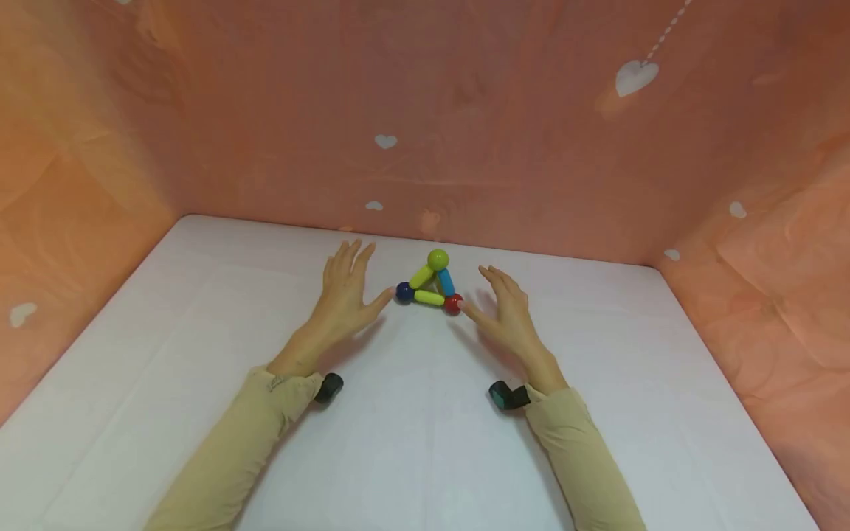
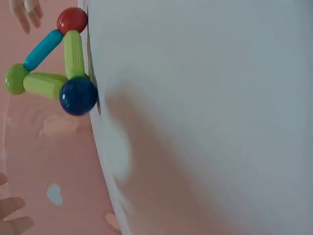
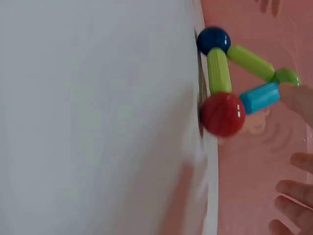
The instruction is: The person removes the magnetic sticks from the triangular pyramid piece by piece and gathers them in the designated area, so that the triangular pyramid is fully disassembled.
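Note:
A triangle of toy balls and rods stands upright on the white table, at its far middle. Its lower corners are a dark blue ball (image 1: 404, 293) and a red ball (image 1: 454, 304), joined by a yellow-green rod (image 1: 429, 298). At the top sits a lime green ball (image 1: 438, 259), linked down by another yellow-green rod (image 1: 421, 277) and a blue rod (image 1: 446, 282). My left hand (image 1: 341, 299) is spread to the left, thumb tip right at the dark blue ball. To the right, my right hand (image 1: 510, 317) has extended fingers, its thumb tip overlapping the red ball in the head view.
The white table (image 1: 425, 442) ends at a far edge just behind the triangle. Pinkish-orange sheeting (image 1: 279, 147) with pale hearts rises behind it and at both sides. Black wrist cameras (image 1: 509, 396) stick out inward from the beige sleeves.

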`<action>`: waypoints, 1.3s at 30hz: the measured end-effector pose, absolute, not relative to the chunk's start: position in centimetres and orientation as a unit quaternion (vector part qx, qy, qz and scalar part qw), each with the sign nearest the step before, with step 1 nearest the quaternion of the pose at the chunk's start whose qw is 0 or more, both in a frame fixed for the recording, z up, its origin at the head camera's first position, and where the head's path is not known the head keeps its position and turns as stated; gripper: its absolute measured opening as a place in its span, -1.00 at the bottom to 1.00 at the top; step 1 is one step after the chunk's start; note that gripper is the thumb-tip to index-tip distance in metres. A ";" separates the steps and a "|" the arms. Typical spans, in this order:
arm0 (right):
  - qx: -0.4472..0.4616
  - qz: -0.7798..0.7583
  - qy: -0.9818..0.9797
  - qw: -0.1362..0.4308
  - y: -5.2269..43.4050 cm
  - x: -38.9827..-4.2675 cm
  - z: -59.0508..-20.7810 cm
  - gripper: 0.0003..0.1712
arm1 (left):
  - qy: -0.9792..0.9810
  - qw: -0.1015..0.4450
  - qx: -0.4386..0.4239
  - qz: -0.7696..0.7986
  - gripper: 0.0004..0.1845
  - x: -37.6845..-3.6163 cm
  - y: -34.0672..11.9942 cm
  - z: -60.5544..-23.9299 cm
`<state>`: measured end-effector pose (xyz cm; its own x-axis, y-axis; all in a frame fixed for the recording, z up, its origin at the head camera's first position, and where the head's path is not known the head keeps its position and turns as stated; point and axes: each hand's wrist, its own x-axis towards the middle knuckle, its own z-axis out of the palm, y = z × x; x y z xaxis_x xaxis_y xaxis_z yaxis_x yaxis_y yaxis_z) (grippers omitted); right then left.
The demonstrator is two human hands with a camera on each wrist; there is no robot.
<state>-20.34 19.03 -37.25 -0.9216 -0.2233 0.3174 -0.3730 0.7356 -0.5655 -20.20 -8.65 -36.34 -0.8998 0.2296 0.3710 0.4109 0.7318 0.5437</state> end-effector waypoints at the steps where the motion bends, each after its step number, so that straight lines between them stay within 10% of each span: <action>1: 0.158 0.341 -0.919 0.115 18.8 -20.4 -37.3 -0.20 | -0.916 0.142 -0.173 -0.334 -0.19 -20.3 -8.4 -36.3; 39: 0.092 0.499 -0.858 0.081 15.2 -21.1 -38.7 -0.52 | -0.828 0.125 -0.160 -0.523 -0.54 -22.8 -2.2 -36.7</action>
